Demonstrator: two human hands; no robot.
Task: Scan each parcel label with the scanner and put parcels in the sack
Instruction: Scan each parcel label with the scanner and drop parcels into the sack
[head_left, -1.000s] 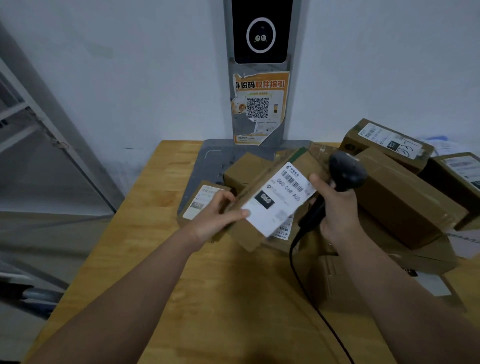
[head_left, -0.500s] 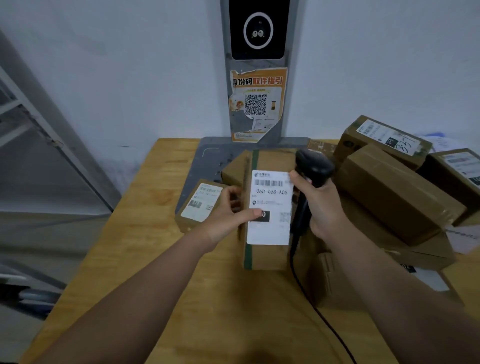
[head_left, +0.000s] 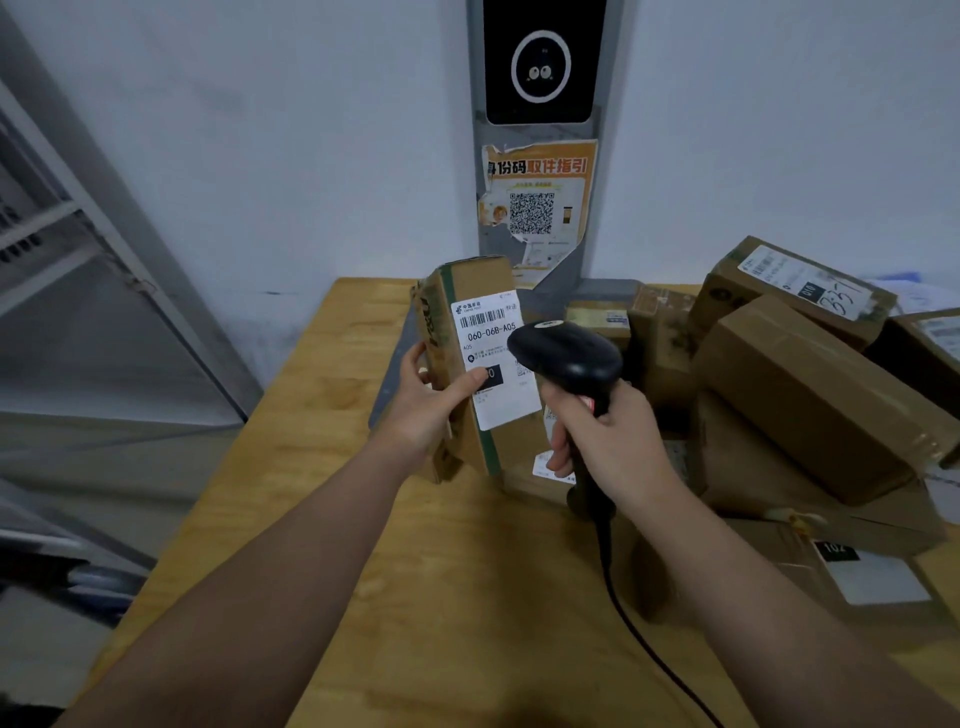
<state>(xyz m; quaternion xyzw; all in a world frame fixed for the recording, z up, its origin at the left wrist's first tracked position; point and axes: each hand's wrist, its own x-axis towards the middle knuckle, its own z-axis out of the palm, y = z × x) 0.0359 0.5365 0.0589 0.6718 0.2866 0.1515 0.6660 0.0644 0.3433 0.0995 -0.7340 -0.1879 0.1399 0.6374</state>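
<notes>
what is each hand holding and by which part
Left hand holds the parcel by its lower left edge, thumb on the label. Right hand holds the scanner by its handle.

The left hand (head_left: 431, 410) holds a labelled parcel (head_left: 483, 374) upright, the right hand (head_left: 605, 441) gripping the scanner (head_left: 566, 353) just right of it.

A pale wall (head_left: 311, 156) rises behind the wooden table (head_left: 322, 395), grey metal shelving (head_left: 78, 249) at left.

The parcel (head_left: 470, 364) is brown with a green stripe and white label (head_left: 493, 358); scanner (head_left: 569, 358) black; tabletop (head_left: 415, 597) pale wood; poster (head_left: 540, 200) orange.
</notes>
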